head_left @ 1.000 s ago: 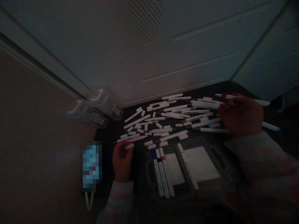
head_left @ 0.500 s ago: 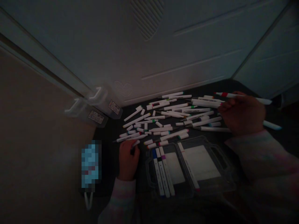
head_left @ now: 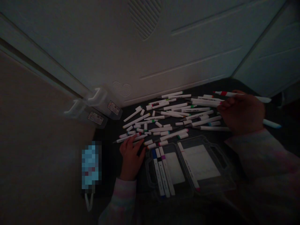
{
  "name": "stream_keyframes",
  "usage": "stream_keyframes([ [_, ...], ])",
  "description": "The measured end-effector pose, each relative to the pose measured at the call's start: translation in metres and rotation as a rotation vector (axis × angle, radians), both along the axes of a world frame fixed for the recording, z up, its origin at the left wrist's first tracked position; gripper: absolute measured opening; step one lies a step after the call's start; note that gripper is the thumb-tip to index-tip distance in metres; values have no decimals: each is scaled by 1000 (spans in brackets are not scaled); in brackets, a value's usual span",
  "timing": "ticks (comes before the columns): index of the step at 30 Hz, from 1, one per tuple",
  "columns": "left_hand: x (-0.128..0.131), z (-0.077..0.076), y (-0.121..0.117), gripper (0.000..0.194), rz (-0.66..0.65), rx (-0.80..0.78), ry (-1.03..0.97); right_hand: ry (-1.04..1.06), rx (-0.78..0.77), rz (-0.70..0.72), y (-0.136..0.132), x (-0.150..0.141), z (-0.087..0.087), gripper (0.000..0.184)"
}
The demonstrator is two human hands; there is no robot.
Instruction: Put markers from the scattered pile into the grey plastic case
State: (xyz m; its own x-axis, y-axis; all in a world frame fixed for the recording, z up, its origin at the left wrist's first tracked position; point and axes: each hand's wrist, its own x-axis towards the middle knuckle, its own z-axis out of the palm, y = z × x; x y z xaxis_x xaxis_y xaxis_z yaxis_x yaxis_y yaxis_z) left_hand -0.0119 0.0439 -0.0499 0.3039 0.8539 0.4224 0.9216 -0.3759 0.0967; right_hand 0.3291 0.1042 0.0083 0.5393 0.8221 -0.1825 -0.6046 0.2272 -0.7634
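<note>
The scene is very dark. Several white markers [head_left: 173,115] and loose caps lie scattered on a dark surface. My left hand [head_left: 130,156] rests flat, fingers stretched out, its tips touching markers at the near left of the pile. My right hand [head_left: 242,114] is closed around a long white marker with a red band [head_left: 239,94], held above the pile's right side. An open clear plastic case [head_left: 217,175] lies in front of me, with three markers [head_left: 162,172] in its left half and one [head_left: 188,167] along the middle.
Two clear plastic cases [head_left: 98,107] with labels lie at the left of the pile. A white panelled door or wall [head_left: 164,56] stands behind. A blurred blue patch [head_left: 91,167] sits near my left sleeve. Another marker [head_left: 272,124] lies beyond my right hand.
My left hand, which held a small white piece a second ago, has moved right and down and now lies open on the surface. My right hand stays put with its marker.
</note>
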Motion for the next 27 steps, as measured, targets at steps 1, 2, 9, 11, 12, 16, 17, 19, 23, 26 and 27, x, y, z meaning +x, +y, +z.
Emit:
stream_keyframes([
  [1,0,0,0,26,5,-2,11,0,1,1,0,0,0,12],
  [2,1,0,0,25,9,-8,18,0,-1,3,0,0,0,12],
  [9,0,-1,2,15,36,-24,-112,-4,13,-2,1,1,-1,14],
  [11,-2,0,3,16,51,26,-188,-6,15,8,1,1,-2,13],
  [12,-3,1,3,16,53,62,-221,-6,12,10,1,2,-2,12],
  [16,-5,4,1,13,62,153,-332,-5,-4,4,1,2,-2,13],
  [17,-5,5,0,13,70,156,-356,-6,-2,1,2,2,-3,14],
  [19,-4,6,-3,15,90,170,-389,-8,7,1,2,2,-3,14],
  [23,-3,6,-7,17,110,248,-371,-3,3,6,1,2,-3,15],
  [26,-3,6,-8,18,125,308,-359,-3,6,10,1,2,-2,16],
  [27,-2,6,-8,18,125,311,-357,-3,4,8,1,2,-2,16],
])
